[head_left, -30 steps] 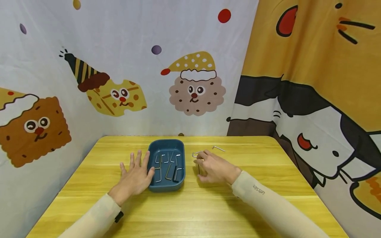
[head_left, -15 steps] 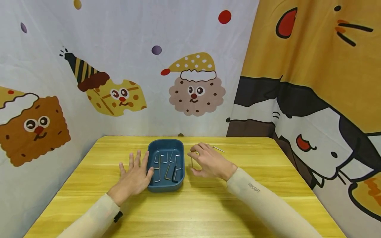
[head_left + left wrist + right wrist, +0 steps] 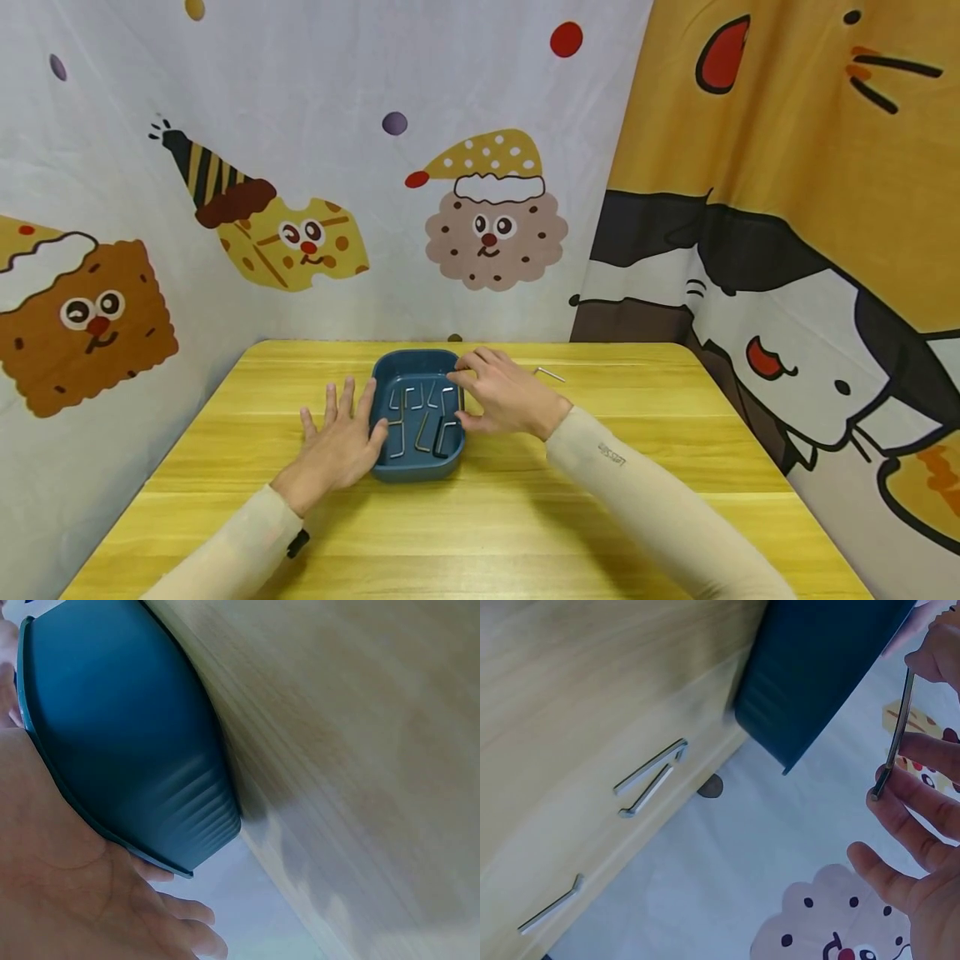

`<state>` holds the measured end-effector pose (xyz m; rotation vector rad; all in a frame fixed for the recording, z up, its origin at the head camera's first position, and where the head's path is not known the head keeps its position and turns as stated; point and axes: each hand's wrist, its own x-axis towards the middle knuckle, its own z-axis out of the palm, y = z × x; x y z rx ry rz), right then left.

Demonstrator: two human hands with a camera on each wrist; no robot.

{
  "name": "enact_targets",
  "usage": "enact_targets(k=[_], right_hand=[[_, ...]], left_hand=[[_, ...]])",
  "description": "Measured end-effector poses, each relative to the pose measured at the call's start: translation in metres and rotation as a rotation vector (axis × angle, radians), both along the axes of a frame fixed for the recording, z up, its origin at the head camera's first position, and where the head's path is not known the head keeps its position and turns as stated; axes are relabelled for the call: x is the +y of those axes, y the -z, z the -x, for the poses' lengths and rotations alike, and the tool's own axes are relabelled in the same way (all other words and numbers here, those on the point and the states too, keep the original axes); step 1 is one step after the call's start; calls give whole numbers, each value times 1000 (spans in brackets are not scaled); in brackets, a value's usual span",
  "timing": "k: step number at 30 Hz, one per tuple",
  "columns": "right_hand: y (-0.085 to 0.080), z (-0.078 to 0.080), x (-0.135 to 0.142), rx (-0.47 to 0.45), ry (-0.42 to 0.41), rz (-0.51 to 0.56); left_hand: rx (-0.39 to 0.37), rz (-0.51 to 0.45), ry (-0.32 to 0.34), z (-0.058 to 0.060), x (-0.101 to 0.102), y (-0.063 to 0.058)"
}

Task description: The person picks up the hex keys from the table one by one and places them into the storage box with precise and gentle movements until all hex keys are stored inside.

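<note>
A dark blue rectangular tray (image 3: 417,474) stands on the table, with several L-shaped hex keys (image 3: 399,439) inside, silver and brass-toned, plus a black one. My left hand (image 3: 330,457) lies against the tray's left side, fingers straight and spread, thumb over the rim. At the right rim, my right hand (image 3: 510,395) pinches a hex key (image 3: 901,720) between thumb and fingertips, most plainly in the right wrist view. Farther right lies a silver hex key (image 3: 551,374). Two more, a hex key (image 3: 641,772) and its neighbour (image 3: 648,792), lie close together on the table.
The wood-grain table (image 3: 480,533) ends at a back edge against a curtain (image 3: 322,317) printed with cartoon food. Another orange cartoon curtain (image 3: 660,142) hangs at the right.
My right hand has moved left from the loose hex keys to the tray's right rim, carrying one hex key. My left hand and the tray have stayed in place.
</note>
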<state>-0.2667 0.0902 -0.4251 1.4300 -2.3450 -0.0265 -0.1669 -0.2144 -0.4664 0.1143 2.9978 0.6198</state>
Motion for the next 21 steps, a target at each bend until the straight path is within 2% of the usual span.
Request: enact_targets(k=[15,21], right_hand=[[-6,22,-37,-72,1,-11],[-13,30,-56,-172,39,-54]], left_hand=[[5,8,-4,3,0,2],[4,11,2,5,-1,4]])
